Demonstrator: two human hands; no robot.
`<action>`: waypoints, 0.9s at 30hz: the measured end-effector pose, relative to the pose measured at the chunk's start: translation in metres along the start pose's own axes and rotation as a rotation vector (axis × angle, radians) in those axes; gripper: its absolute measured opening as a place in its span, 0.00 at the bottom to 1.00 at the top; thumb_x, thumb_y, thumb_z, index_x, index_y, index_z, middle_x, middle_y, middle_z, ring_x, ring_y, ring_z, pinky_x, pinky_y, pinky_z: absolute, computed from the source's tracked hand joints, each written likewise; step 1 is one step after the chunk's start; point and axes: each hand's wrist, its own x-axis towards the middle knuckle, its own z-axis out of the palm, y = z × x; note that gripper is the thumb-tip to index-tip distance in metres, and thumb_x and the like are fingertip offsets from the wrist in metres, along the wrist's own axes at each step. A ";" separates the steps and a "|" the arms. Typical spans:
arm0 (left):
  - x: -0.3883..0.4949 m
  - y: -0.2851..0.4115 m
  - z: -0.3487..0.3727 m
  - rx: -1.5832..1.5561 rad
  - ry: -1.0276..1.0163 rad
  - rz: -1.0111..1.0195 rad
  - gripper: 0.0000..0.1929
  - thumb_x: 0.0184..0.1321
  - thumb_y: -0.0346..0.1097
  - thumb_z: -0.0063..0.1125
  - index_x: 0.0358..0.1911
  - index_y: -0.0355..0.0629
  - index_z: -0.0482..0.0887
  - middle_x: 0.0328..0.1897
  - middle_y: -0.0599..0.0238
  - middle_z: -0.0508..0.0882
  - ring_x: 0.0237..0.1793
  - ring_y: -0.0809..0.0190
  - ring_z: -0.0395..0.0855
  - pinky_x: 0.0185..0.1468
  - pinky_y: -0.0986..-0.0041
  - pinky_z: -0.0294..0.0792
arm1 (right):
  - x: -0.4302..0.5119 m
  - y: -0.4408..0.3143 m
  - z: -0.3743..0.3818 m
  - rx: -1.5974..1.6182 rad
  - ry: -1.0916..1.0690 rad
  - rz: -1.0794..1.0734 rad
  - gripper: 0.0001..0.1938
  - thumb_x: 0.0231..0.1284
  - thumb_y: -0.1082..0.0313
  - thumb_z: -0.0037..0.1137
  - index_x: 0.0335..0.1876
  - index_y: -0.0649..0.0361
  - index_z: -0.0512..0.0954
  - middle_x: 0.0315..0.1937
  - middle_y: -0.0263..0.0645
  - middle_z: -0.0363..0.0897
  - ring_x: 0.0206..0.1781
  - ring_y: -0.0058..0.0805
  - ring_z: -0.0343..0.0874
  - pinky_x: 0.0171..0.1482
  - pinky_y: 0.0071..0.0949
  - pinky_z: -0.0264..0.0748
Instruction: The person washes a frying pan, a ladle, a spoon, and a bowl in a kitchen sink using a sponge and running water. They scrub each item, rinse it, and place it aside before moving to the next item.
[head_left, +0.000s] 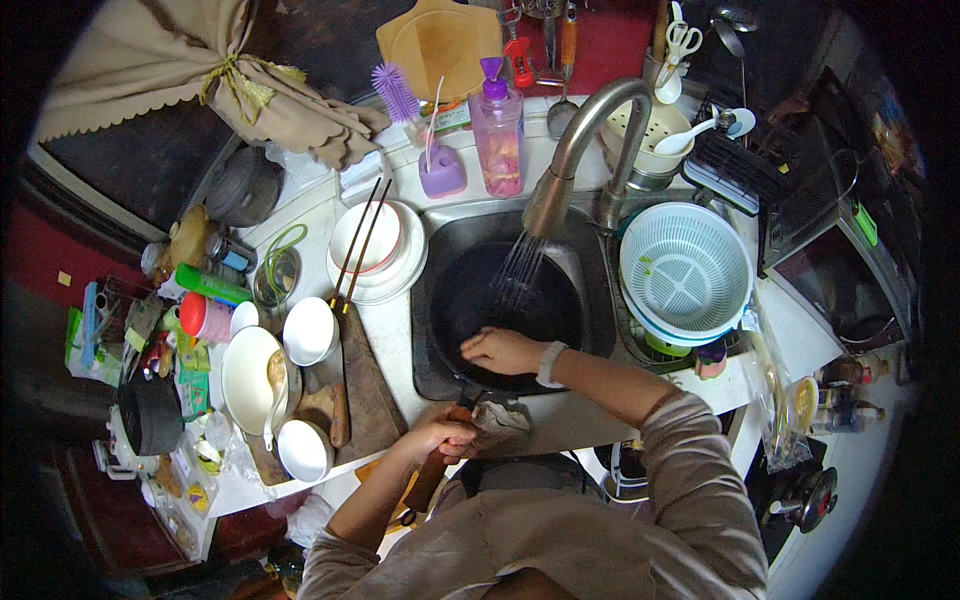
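Observation:
A dark wok-like pan (517, 277) rests in the stainless steel sink (435, 225). My left hand (444, 436) is wrapped around its brown wooden handle (427, 480), which points back toward my body. Over the near left part of the pan's inside, my right hand (504, 350) reaches in with curled fingers. Whether anything is under those fingertips is hidden. Water sprays from the pull-down faucet (555, 195) into the pan, beyond my right hand. A crumpled pale cloth (502, 417) lies on the sink's near edge, beside my left hand.
Bowls, a wooden-handled knife (340, 420) and a cutting board (375, 382) crowd the left counter. Chopsticks (364, 247) lie across a bowl on stacked plates (412, 262). Right of the sink stands a pale blue colander (682, 270). A purple-capped soap bottle (498, 142) stands behind the sink.

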 end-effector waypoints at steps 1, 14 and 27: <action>-0.004 0.002 0.002 0.051 0.067 0.047 0.12 0.52 0.31 0.55 0.19 0.49 0.64 0.12 0.77 0.61 0.11 0.77 0.58 0.14 0.81 0.47 | -0.008 0.001 -0.005 0.090 -0.097 0.030 0.13 0.55 0.71 0.49 0.45 0.61 0.78 0.50 0.44 0.76 0.53 0.37 0.74 0.56 0.37 0.68; -0.017 -0.008 0.014 0.675 0.484 0.282 0.19 0.49 0.24 0.52 0.45 0.39 0.63 0.21 0.65 0.74 0.18 0.66 0.73 0.20 0.75 0.66 | -0.088 0.045 -0.051 -0.443 0.414 0.483 0.15 0.49 0.74 0.49 0.45 0.60 0.76 0.51 0.43 0.73 0.52 0.39 0.72 0.45 0.38 0.72; -0.048 -0.025 0.026 1.203 0.951 0.593 0.22 0.47 0.28 0.56 0.47 0.43 0.66 0.12 0.54 0.74 0.17 0.47 0.78 0.23 0.63 0.69 | -0.045 0.047 0.001 1.912 0.966 0.708 0.22 0.52 0.70 0.53 0.56 0.55 0.68 0.46 0.49 0.73 0.42 0.38 0.77 0.39 0.36 0.74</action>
